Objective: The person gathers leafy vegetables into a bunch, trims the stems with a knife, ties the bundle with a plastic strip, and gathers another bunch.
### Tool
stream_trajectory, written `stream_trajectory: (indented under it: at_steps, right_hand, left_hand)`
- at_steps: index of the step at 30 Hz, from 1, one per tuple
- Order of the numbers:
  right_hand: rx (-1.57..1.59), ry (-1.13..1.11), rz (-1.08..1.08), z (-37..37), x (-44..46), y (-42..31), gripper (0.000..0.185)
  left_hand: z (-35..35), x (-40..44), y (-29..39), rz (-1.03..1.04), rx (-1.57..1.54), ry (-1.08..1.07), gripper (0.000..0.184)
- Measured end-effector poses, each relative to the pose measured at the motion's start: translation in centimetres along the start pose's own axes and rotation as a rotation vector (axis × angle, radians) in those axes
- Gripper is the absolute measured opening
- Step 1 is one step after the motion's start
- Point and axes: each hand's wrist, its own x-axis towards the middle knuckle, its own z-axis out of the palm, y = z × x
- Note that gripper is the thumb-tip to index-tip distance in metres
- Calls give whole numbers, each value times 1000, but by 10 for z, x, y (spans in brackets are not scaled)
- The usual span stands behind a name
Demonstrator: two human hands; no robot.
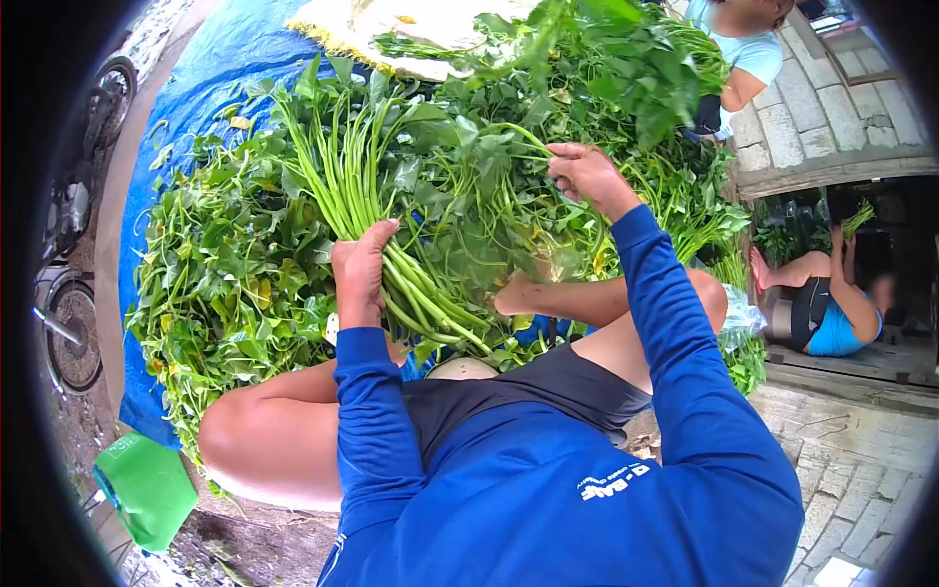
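My left hand (358,272) is wrapped round a thick bunch of water spinach (344,181). Its long green stems fan out above the fist, and their thick ends stick out below, toward my lap. To the right and higher up, my right hand (593,180) has its fingers closed on a single water spinach stem (520,133), which curves off to the left. Beneath both hands spreads a large heap of loose leafy greens (240,254), with some yellowed leaves among them.
A blue tarp (210,83) lies under the heap; a pale sack (411,29) is at its far edge. My bare foot (528,293) rests among the greens. A green container (147,489) stands lower left, near a parked motorcycle (73,323). Two other people sit at the right.
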Motion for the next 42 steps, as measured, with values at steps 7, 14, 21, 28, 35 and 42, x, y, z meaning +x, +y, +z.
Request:
stream_trajectory:
  at_steps: [7,14,21,28,35,42]
  right_hand:
    - [198,224,71,-22,-6,24,35]
    - [148,159,113,-12,-18,47,25]
    - [372,-86,133,-10,-52,43,26]
    - [7,228,-357,25,-84,1,26]
    - [-593,562,-728,75,-51,-20,17]
    - [-391,12,-168,167,-43,96,25]
  left_hand:
    - [3,6,-8,-53,5,-11,21]
    - [-4,21,-31,-87,-19,-28,23]
    - [-9,40,-78,-257,-211,-85,25]
    - [-6,35,-108,-334,-164,-79,28]
    - [2,41,-130,-339,-172,-82,29]
    - [4,39,-165,-482,-532,-259,18]
